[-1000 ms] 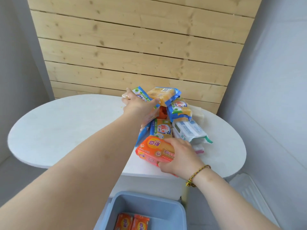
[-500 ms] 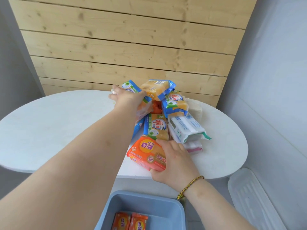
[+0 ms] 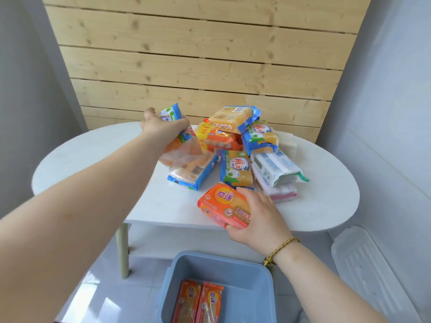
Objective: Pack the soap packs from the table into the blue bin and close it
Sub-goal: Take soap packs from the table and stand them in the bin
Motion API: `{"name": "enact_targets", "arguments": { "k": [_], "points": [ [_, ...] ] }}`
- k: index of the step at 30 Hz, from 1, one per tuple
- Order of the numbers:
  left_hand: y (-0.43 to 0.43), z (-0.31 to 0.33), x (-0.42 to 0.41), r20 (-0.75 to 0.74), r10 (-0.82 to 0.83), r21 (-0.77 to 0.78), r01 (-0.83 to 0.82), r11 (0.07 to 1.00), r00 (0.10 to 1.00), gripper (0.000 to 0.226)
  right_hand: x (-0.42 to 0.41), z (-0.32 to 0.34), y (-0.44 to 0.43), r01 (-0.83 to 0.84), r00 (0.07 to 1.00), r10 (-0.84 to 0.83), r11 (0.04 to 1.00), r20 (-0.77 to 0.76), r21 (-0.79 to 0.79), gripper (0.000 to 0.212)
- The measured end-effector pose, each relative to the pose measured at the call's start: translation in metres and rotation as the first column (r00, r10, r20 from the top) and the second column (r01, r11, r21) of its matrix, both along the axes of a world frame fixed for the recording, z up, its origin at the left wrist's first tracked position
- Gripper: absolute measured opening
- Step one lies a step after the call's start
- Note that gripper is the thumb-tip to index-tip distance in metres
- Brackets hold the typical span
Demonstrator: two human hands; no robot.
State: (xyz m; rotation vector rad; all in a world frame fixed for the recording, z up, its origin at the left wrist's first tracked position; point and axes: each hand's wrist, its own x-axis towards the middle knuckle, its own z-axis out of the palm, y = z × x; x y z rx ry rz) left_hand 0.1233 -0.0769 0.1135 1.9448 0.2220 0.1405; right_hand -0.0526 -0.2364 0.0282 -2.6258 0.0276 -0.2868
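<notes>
1. Gripping a blue-edged soap pack (image 3: 180, 145) in the left hand (image 3: 163, 129), fingers curled round it, at the left side of the pile (image 3: 235, 169).
2. Clasping an orange soap pack (image 3: 221, 205) in the right hand (image 3: 254, 217), over the near edge of the white table (image 3: 93, 164).
3. Showing the pile heaped mid-table, packs touching.
4. Showing the blue bin (image 3: 233, 269) standing open on the floor below, holding two orange packs (image 3: 198, 301) side by side.
5. Showing a clear lid (image 3: 373, 276) lying right of the bin.

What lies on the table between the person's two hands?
In the head view, a blue-edged yellow soap pack lies flat on the table between the left hand and the right hand, with bare tabletop beside it.
</notes>
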Motion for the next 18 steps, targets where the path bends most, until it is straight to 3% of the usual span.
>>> {"name": "enact_targets", "arguments": {
  "k": [8,12,18],
  "points": [
    [0.083,-0.009,-0.04,-0.078,-0.108,0.415,0.131,0.9,0.991,0.085,-0.029,0.0,0.022,0.036,0.997,-0.033,0.998,-0.071,0.043,0.074],
    [0.089,-0.024,-0.044,-0.174,-0.163,0.511,0.231,0.828,0.971,0.085,-0.039,-0.003,0.027,0.047,0.996,-0.044,0.998,-0.08,0.03,0.073],
    [0.089,-0.027,-0.037,-0.277,-0.173,0.534,0.301,0.79,0.945,0.078,-0.052,-0.018,0.029,0.023,0.994,-0.021,1.0,-0.106,0.017,0.079]
  ]
}}
